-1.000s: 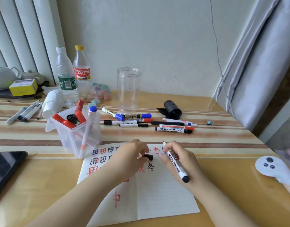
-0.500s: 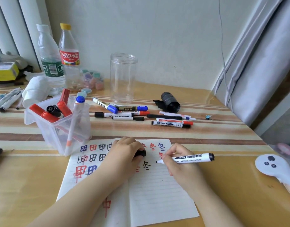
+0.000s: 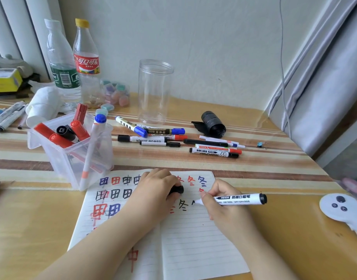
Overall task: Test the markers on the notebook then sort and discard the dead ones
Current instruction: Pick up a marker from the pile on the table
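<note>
An open lined notebook [image 3: 193,239] lies at the table's front, with red, blue and black characters on its upper lines. My right hand [image 3: 224,207] grips a white black-ended marker [image 3: 240,198], lying almost level, tip on the page beside a fresh black stroke. My left hand [image 3: 157,190] rests on the notebook, closed on the marker's black cap [image 3: 177,189]. Several capped markers [image 3: 173,138] lie loose behind the notebook. A clear plastic bin [image 3: 72,154] at the left holds red, black and blue markers.
A tall clear jar [image 3: 155,89] stands behind the loose markers, two bottles [image 3: 72,63] at the back left. A black roll [image 3: 213,124] lies to the right. More markers [image 3: 6,118] sit at the far left edge. A white controller [image 3: 341,207] is at the right.
The marker swung from upright to nearly level and its tip came down onto the page, leaving a black stroke. My left hand stayed on the notebook with the cap.
</note>
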`<state>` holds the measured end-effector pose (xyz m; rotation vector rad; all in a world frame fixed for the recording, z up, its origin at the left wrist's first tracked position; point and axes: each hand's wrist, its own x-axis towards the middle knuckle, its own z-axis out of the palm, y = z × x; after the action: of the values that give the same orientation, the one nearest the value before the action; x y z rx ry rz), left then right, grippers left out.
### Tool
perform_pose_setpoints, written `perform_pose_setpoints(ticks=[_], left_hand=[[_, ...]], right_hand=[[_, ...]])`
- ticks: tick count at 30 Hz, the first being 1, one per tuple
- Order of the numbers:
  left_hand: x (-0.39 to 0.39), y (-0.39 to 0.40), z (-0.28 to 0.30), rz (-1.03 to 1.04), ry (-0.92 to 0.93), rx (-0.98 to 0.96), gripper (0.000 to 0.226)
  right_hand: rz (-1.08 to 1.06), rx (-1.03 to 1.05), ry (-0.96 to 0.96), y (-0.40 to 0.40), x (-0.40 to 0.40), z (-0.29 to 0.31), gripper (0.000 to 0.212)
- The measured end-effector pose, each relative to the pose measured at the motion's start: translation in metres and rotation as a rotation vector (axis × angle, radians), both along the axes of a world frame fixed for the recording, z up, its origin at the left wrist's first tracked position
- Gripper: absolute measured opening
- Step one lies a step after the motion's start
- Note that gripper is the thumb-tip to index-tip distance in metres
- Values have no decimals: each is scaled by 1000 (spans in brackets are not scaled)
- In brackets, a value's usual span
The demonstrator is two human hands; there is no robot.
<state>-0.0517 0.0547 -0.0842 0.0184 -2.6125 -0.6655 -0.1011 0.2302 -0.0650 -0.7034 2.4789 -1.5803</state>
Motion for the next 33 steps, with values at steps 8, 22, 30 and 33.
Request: perform_pose_setpoints(ticks=[8,22,30,33], left_hand=[[2,2,0,12,16,-1,16],[3,2,3,18,40,11,20],[4,1,3,18,19,-5,22],[5,2,4,7,31,12,21]], right_hand=[[-20,-22,-2,0,0,1,36],[-34,8,16,3,1,4,35],[20,6,24,3,4,6,36],[17,-12,0,5,4,7,36]])
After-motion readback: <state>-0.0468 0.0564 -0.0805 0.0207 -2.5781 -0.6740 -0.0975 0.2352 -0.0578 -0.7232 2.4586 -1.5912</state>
